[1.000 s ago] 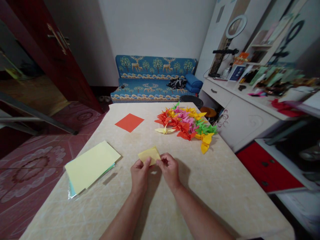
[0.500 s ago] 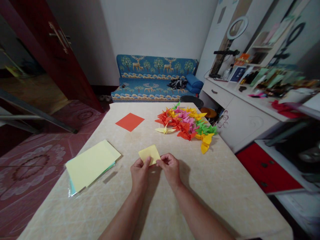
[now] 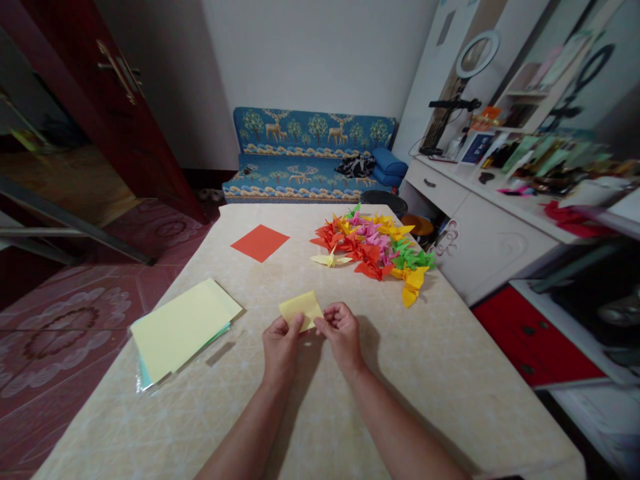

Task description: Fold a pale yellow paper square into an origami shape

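A small folded square of yellow paper [image 3: 304,305] is held just above the table between my two hands. My left hand [image 3: 281,340] pinches its lower left part, thumb lying on top. With thumb and fingers, my right hand [image 3: 341,331] grips the lower right corner; the fingers behind the paper are hidden. Beyond the hands, on the right, lies a pile of folded paper cranes [image 3: 370,243] in red, orange, pink and green. One pale yellow crane [image 3: 331,259] sits at the pile's near left edge.
A flat red paper square [image 3: 260,243] lies toward the table's far left. Yellow sheets [image 3: 187,327] rest on a clear packet with blue-green paper at the left. Past the table are a blue patterned sofa [image 3: 300,177] and, at right, a cluttered white dresser [image 3: 480,220].
The yellow paper has tilted slightly and shifted a little to the right in my hands. Both hands keep their hold; the other things stay where they were.
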`<action>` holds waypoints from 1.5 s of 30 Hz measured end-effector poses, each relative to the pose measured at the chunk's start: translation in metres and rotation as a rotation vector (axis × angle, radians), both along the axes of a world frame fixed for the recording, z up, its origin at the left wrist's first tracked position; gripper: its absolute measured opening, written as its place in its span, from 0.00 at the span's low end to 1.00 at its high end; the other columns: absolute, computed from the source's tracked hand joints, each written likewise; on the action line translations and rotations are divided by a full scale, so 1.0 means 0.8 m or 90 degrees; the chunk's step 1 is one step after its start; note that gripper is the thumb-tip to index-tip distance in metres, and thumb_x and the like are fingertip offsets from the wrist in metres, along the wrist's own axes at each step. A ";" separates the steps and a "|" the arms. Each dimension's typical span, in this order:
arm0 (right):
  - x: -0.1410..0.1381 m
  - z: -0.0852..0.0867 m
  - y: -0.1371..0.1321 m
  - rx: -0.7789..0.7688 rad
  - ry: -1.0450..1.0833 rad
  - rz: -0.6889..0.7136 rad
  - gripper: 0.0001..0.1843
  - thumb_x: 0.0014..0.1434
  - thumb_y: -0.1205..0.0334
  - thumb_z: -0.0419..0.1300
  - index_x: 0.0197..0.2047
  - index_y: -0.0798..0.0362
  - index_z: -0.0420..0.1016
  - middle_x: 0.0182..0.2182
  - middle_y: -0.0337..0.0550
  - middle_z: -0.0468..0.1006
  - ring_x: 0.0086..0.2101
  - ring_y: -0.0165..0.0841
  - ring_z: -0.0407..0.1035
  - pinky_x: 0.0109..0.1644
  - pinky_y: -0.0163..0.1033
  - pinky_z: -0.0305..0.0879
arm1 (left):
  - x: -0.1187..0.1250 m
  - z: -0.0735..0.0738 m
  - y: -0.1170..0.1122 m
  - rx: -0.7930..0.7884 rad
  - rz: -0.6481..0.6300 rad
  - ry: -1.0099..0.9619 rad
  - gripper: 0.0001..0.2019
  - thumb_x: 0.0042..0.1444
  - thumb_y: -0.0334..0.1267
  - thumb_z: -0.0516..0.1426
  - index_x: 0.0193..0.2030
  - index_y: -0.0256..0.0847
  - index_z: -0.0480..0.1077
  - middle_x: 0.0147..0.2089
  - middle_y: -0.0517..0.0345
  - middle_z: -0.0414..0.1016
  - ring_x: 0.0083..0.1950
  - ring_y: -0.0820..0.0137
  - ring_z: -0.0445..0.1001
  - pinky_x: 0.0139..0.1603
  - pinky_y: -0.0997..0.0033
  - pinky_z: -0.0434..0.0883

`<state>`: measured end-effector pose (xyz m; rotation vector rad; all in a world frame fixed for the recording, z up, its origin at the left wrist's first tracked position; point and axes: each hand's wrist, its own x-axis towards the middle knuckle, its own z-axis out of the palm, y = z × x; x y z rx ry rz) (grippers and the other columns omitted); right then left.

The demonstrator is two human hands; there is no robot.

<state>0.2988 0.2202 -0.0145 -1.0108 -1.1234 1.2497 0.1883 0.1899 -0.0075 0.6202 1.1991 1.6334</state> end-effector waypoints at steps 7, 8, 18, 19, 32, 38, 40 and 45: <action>0.002 -0.003 0.002 -0.003 -0.012 0.038 0.14 0.51 0.56 0.61 0.39 0.54 0.69 0.26 0.37 0.72 0.25 0.28 0.66 0.28 0.32 0.62 | 0.000 0.005 -0.003 -0.024 -0.023 0.089 0.14 0.42 0.42 0.64 0.32 0.31 0.76 0.27 0.53 0.77 0.24 0.72 0.71 0.24 0.76 0.67; 0.002 -0.004 0.002 0.000 -0.021 0.027 0.13 0.51 0.55 0.60 0.37 0.53 0.70 0.27 0.38 0.72 0.26 0.29 0.66 0.29 0.32 0.63 | 0.001 0.004 -0.003 -0.026 -0.032 0.111 0.14 0.42 0.42 0.64 0.31 0.31 0.76 0.26 0.53 0.76 0.23 0.73 0.70 0.23 0.76 0.65; 0.008 -0.008 -0.001 0.022 -0.129 -0.046 0.18 0.55 0.50 0.56 0.21 0.53 0.60 0.18 0.33 0.58 0.21 0.26 0.55 0.23 0.30 0.52 | 0.006 -0.001 -0.003 -0.021 -0.115 0.137 0.15 0.43 0.44 0.63 0.31 0.30 0.75 0.25 0.53 0.75 0.23 0.72 0.69 0.21 0.75 0.66; 0.008 -0.007 -0.001 0.022 -0.128 -0.044 0.18 0.55 0.50 0.55 0.21 0.53 0.60 0.18 0.33 0.57 0.21 0.26 0.54 0.23 0.30 0.51 | 0.006 -0.002 -0.002 -0.018 -0.121 0.140 0.16 0.43 0.44 0.63 0.32 0.30 0.75 0.26 0.53 0.75 0.23 0.71 0.69 0.21 0.75 0.67; 0.012 -0.009 -0.004 -0.023 -0.056 0.068 0.15 0.57 0.51 0.53 0.25 0.53 0.63 0.20 0.34 0.60 0.22 0.27 0.56 0.24 0.30 0.53 | -0.013 -0.007 -0.004 -0.039 -0.087 0.118 0.14 0.49 0.45 0.59 0.24 0.33 0.70 0.21 0.60 0.67 0.23 0.76 0.63 0.22 0.78 0.58; 0.015 -0.004 0.002 -0.007 -0.089 -0.035 0.13 0.55 0.53 0.56 0.27 0.54 0.68 0.21 0.35 0.65 0.24 0.28 0.59 0.25 0.30 0.55 | -0.016 0.002 -0.006 -0.016 -0.185 0.217 0.18 0.50 0.44 0.58 0.16 0.34 0.66 0.15 0.63 0.60 0.19 0.78 0.57 0.21 0.78 0.53; 0.016 -0.003 0.005 -0.013 -0.067 -0.078 0.12 0.54 0.53 0.57 0.30 0.54 0.70 0.24 0.37 0.69 0.25 0.29 0.62 0.27 0.31 0.58 | -0.016 0.005 -0.007 -0.005 -0.193 0.225 0.19 0.51 0.44 0.58 0.15 0.34 0.65 0.14 0.62 0.61 0.19 0.78 0.57 0.22 0.78 0.53; 0.018 -0.001 0.007 -0.024 0.022 -0.019 0.15 0.51 0.53 0.60 0.40 0.52 0.68 0.30 0.39 0.75 0.28 0.31 0.68 0.30 0.32 0.63 | -0.015 0.007 -0.007 0.004 -0.132 0.144 0.17 0.54 0.45 0.55 0.23 0.33 0.72 0.18 0.57 0.69 0.21 0.75 0.62 0.25 0.75 0.59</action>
